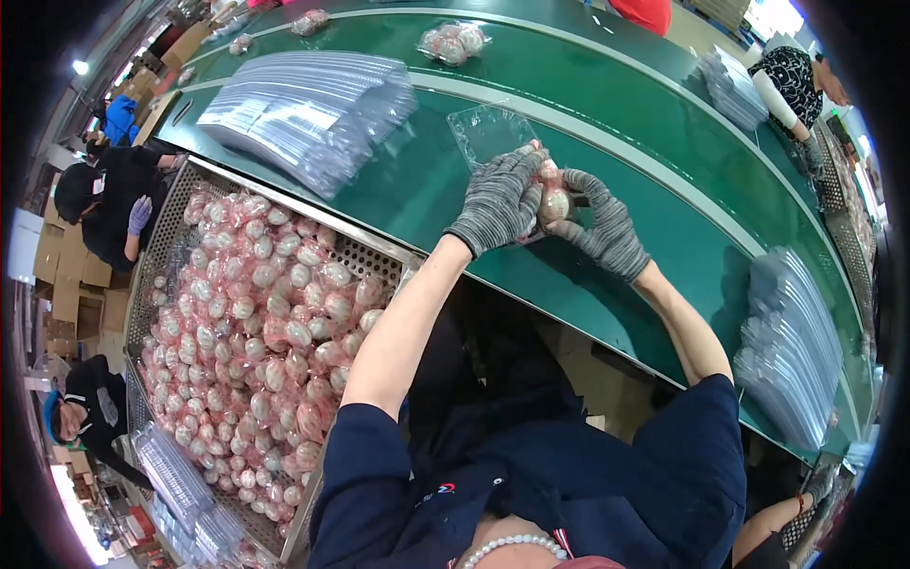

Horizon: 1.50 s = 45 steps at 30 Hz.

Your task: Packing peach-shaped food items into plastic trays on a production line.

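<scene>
My left hand point(501, 199), in a grey striped knit glove, presses over a clear plastic clamshell box whose hinged lid point(492, 131) stands open beyond it. My right hand point(601, 226), gloved alike, has thumb and fingers at the side of a white film-wrapped ball point(555, 204) with reddish print. More wrapped balls are partly visible between the two hands. Most of the box's lower half is hidden by my left hand. Both hands are over the green work surface point(590, 299).
A perforated metal bin point(359, 259) at left holds many wrapped balls point(263, 327). Stacks of clear clamshells lie left point(306, 107) and right point(789, 348) on the table. Beyond a pale rail, packed clusters point(453, 43) sit on a green conveyor belt point(569, 71). Other people stand left and right.
</scene>
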### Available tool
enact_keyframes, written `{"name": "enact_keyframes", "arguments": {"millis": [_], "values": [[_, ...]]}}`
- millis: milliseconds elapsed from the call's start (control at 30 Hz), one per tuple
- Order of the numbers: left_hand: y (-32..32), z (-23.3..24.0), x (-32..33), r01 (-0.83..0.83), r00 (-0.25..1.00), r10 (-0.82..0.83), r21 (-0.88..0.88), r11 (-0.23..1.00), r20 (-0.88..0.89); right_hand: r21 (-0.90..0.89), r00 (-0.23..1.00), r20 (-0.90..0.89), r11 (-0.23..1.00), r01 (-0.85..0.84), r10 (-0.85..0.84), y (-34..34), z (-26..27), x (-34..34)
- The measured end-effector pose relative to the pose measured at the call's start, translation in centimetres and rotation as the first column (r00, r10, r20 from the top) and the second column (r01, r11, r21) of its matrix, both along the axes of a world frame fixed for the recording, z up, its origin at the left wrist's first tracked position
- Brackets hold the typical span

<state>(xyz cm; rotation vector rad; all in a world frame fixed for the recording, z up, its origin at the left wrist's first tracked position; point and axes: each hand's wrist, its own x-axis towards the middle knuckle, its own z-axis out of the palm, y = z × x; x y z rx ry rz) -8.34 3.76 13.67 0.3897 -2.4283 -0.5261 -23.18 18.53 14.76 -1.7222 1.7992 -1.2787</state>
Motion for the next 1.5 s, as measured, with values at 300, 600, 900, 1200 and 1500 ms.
{"name": "enact_keyframes", "arguments": {"millis": [300, 600, 900, 1200, 1500], "values": [[0.3, -0.3, -0.1, 0.024, 0.999, -0.024, -0.007, 1.0, -0.028, -0.012, 0.958, -0.277, 0.997, 0.072, -0.072, 0.0, -0.8, -0.3], [0.1, 0.2, -0.1, 0.034, 0.999, -0.034, 0.031, 0.999, 0.002, -0.025, 0.921, -0.385, 0.998, 0.049, -0.055, -0.1, -0.1, -0.5], [0.0, 3.7, 1.8, 0.188, 0.903, -0.191, 0.046, 0.981, 0.386, -0.003, 0.999, 0.043, 1.0, 0.026, -0.026, 0.4, -0.7, -1.1], [0.1, 2.5, 0.9, 0.104, 0.965, -0.121, 0.085, 0.991, 0.232, 0.018, 0.999, 0.05, 1.0, -0.008, 0.007, 0.2, -1.4, -1.7], [-0.1, 2.1, 0.8, 0.085, 0.972, -0.111, 0.13, 0.988, 0.206, 0.012, 0.984, 0.178, 1.0, -0.014, 0.012, 0.4, -1.4, -1.1]]}}
